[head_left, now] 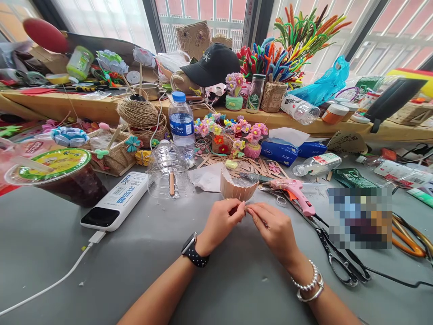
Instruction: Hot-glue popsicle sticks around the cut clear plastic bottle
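My left hand [223, 221], with a black watch on its wrist, and my right hand [274, 228], with bead and metal bracelets, meet over the grey table [216, 280]. Both hands are closed in a pinch, fingertips touching around something small that I cannot make out. Just beyond the fingertips stands a small cup clad in wooden sticks [238, 186]. A pink glue gun [295, 192] lies to the right of the cup.
A white power bank [117, 201] with a cable lies at left, beside a cut clear bottle [168, 170] and a water bottle [181, 123]. Black scissors [341, 257] lie at right. Twine, pipe-cleaner flowers, a cap and jars crowd the far shelf.
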A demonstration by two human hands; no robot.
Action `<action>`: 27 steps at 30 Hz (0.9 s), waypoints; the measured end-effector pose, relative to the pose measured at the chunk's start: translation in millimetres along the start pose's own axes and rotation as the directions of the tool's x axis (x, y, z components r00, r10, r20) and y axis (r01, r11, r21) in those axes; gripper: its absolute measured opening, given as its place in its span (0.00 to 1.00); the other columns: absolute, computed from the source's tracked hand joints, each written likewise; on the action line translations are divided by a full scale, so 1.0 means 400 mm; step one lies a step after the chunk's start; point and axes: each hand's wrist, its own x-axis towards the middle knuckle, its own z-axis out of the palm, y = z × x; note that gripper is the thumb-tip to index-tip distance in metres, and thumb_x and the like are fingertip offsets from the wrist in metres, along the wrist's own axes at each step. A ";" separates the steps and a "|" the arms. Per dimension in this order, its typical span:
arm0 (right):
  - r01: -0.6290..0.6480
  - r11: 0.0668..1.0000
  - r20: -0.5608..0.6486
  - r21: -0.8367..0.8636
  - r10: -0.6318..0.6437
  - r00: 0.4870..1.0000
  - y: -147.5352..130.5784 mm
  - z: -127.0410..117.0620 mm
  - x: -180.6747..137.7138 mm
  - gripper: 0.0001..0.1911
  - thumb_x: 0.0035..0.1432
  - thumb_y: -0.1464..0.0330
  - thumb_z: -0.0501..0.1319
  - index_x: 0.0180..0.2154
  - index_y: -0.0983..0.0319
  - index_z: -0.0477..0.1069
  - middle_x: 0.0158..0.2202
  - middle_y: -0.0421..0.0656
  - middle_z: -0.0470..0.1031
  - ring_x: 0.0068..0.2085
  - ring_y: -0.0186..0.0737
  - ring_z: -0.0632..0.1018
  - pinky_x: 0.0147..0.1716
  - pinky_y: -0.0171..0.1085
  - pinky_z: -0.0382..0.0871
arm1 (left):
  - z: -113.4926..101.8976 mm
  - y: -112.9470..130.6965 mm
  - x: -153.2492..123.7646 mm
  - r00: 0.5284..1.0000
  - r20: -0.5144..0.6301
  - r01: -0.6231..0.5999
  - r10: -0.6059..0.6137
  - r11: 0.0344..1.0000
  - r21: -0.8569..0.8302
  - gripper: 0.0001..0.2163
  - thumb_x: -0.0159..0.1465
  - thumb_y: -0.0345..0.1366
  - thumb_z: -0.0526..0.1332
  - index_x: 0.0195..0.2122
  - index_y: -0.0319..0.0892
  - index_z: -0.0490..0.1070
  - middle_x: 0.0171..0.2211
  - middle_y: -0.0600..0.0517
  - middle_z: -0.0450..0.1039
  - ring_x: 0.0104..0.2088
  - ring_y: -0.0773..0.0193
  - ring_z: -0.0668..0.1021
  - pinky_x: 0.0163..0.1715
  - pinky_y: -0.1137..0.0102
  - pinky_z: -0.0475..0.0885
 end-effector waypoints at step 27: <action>-0.025 0.999 -0.072 0.025 0.027 0.997 -0.004 0.001 0.005 0.06 0.54 0.73 0.51 0.30 0.62 0.66 0.29 0.42 0.72 0.32 0.35 0.70 0.35 0.37 0.64 | 0.000 0.002 0.002 0.969 0.220 0.196 -0.113 0.896 -0.399 0.16 0.59 0.42 0.49 0.20 0.38 0.63 0.14 0.56 0.62 0.16 0.73 0.66 0.19 0.77 0.62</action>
